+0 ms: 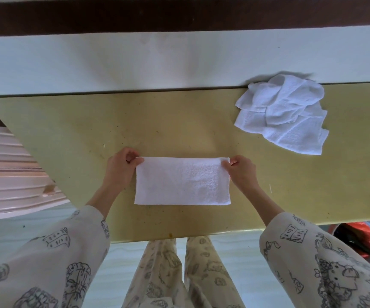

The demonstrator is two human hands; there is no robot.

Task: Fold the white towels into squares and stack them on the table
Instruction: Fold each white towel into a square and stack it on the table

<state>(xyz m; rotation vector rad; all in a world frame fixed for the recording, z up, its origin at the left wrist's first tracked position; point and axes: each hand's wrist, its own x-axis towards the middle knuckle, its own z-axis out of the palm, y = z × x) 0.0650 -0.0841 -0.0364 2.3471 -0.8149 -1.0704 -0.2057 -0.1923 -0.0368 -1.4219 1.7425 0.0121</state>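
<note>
A white towel (182, 181), folded into a flat rectangle, lies on the yellow table (179, 121) near its front edge. My left hand (122, 168) pinches the towel's far left corner. Its far right corner is pinched by my right hand (241, 172). A crumpled heap of white towels (284, 112) sits at the table's back right, by the far edge.
A white wall (157, 61) runs directly behind the table. A pink ribbed object (8, 172) stands off the table's left side. Under the table's right front corner sits a red and dark container (357, 238). My legs stand at the front edge.
</note>
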